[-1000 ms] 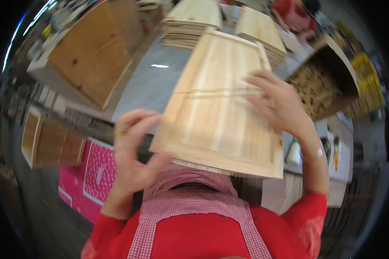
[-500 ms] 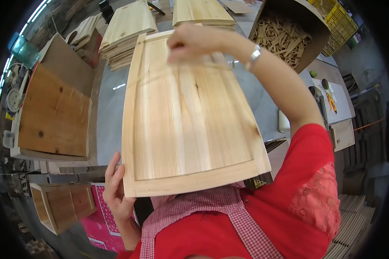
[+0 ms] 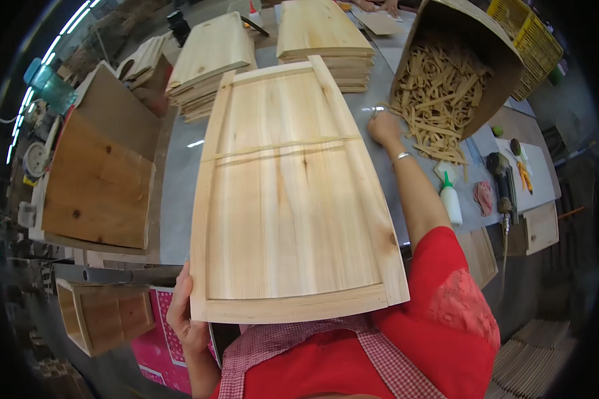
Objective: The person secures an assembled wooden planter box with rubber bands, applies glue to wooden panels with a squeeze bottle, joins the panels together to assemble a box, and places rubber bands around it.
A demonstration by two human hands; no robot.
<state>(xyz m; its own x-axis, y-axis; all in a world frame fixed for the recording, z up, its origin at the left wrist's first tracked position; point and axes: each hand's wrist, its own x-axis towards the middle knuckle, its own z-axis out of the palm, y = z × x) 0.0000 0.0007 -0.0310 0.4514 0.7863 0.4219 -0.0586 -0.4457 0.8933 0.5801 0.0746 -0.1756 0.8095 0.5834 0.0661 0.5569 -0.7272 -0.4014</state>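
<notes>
A framed light-wood panel (image 3: 293, 226) is tilted up in front of me, its near end against my checked apron. My left hand (image 3: 185, 312) is closed on its near left corner, the fingers partly behind the edge. A thin tan elastic band (image 3: 279, 150) lies across the panel in two strands, from one side rail to the other. Just right of the panel, my right hand (image 3: 385, 128) is held low over the grey table with its fingers curled; whatever they grip, if anything, is hidden. It is close to an open cardboard box (image 3: 496, 73) of similar loose bands (image 3: 439, 90).
Two stacks of wooden boards (image 3: 209, 50) (image 3: 326, 33) stand at the back. A large wooden box (image 3: 93, 189) is at left. On the right are a white glue bottle (image 3: 450, 203), a pink cloth (image 3: 483, 197) and a heat-gun-like tool (image 3: 502, 179). Another person's hands (image 3: 379, 6) show at the far edge.
My right hand has moved from above the panel's far part to the table on its right. The band, blurred before, now lies still across the panel. My left hand keeps its corner.
</notes>
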